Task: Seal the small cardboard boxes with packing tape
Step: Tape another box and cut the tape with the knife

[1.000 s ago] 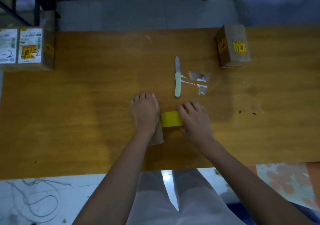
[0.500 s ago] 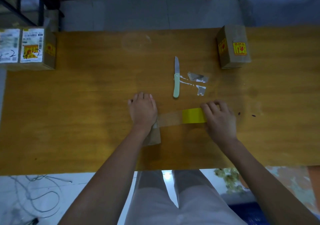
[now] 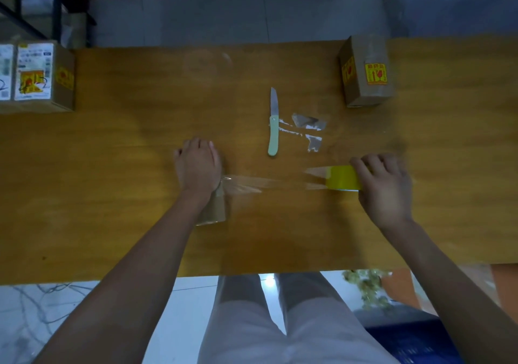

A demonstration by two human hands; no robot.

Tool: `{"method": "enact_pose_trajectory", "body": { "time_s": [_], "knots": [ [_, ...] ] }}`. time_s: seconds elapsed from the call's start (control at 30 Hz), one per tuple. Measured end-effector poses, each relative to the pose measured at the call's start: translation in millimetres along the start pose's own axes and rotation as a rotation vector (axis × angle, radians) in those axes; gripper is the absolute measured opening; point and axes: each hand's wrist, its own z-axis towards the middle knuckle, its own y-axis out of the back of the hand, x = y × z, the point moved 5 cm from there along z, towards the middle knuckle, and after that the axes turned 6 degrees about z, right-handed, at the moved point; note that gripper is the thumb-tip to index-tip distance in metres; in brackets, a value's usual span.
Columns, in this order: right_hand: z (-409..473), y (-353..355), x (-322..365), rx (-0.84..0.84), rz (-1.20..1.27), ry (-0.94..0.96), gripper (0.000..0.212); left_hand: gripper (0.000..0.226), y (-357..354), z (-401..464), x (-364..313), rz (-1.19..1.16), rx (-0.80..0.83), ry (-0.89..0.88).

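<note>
While the left hand [image 3: 198,167] presses flat on the small box [image 3: 214,208] at table [image 3: 112,167] centre, the right hand [image 3: 385,184], at three o'clock, grips the yellow tape roll [image 3: 342,177]. Clear tape [image 3: 246,184] spans between them: thin, clingy, likely self-sticking; best held taut by the roll. A knife [image 3: 273,128] lies at twelve o'clock.

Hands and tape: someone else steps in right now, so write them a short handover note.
Left hand presses flat on the small cardboard box near the table's front edge.
Right hand grips the yellow tape roll; a clear tape strip spans from box to roll.
Folding knife lies open just beyond.
Done: tape anchored, pulled out.
Left: cut it, smooth it down; one box waits far right, more boxes far left.
</note>
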Motion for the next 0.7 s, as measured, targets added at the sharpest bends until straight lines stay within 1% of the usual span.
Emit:
{"method": "enact_pose_trajectory", "body": {
  "time_s": [0.07,0.13,0.17,0.2,0.23,0.27,0.3,0.33,0.37,0.4,0.47,0.5,0.53,0.6,0.7],
  "knots": [
    [-0.8,3.3,0.1,0.094,0.028,-0.033,0.069,0.061,-0.5,-0.6,-0.1,0.007,0.012,0.005],
    [-0.9,9.7,0.0,0.196,0.044,-0.099,0.096,0.060,-0.5,-1.3,-0.5,0.010,0.009,0.013],
    [1.0,17.3,1.8,0.211,0.064,-0.126,0.108,0.059,-0.3,-1.2,-0.3,0.016,0.005,0.019],
    [5.5,27.7,6.6,0.182,0.100,-0.132,0.113,0.058,-0.3,-0.9,-0.2,0.024,0.004,0.023],
    [13.1,39.5,14.4,0.114,0.153,-0.115,0.108,0.057,-0.3,-1.1,0.0,0.033,0.005,0.024],
    [24.1,49.4,24.0,0.029,0.226,-0.096,0.096,0.057,-0.5,-1.7,0.2,0.041,0.006,0.024],
    [39.1,55.7,34.6,-0.027,0.307,-0.100,0.078,0.058,-0.9,-2.3,0.2,0.047,0.008,0.022],
    [58.5,55.9,46.3,-0.021,0.379,-0.123,0.057,0.058,-1.9,-2.9,0.5,0.049,0.012,0.023],
    [79.6,49.3,59.3,0.043,0.412,-0.170,0.041,0.058,-3.1,-3.9,1.1,0.046,0.013,0.026],
    [100.9,34.9,72.0,0.142,0.394,-0.228,0.032,0.058,-3.7,-4.5,1.6,0.044,0.009,0.029],
    [132.8,-3.7,96.2,0.402,0.286,-0.309,0.029,0.058,-3.7,-4.5,1.9,0.038,-0.001,0.035],
    [142.4,-24.7,105.5,0.491,0.254,-0.328,0.029,0.058,-3.4,-4.5,2.1,0.034,-0.005,0.038],
    [148.6,-42.2,111.7,0.544,0.245,-0.354,0.030,0.057,-2.8,-4.9,2.3,0.030,-0.016,0.040],
    [154.1,-66.0,115.2,0.553,0.262,-0.440,0.036,0.051,-0.9,-6.1,2.5,0.016,-0.049,0.040],
    [156.9,-76.9,111.5,0.460,0.262,-0.503,0.038,0.043,-0.5,-5.6,3.3,-0.002,-0.052,0.037]
  ]
}}
